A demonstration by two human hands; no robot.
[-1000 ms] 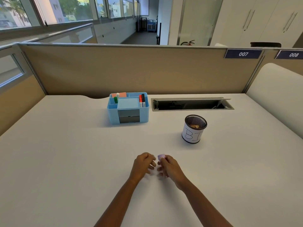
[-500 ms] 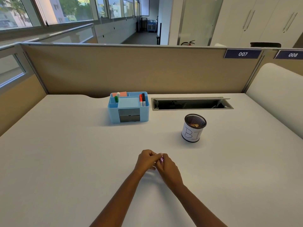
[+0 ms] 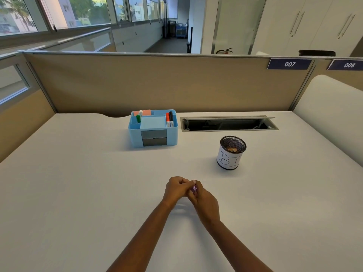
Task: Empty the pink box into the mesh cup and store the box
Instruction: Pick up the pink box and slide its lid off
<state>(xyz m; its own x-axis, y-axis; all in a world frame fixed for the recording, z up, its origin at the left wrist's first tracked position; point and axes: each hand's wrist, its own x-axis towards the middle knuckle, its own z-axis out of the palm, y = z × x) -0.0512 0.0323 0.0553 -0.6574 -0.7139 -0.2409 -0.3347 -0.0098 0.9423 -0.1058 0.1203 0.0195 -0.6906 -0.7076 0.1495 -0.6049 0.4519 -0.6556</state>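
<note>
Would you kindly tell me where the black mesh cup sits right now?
In the head view, the black mesh cup stands on the white desk, right of centre, before the cable slot.

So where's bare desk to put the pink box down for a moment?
The desk is bare left of the hands, from the left hand out to the near edge below the blue organizer. It is also bare right of the right hand, nearer than the mesh cup. It is tighter between the organizer, the cup and the cable slot.
</note>
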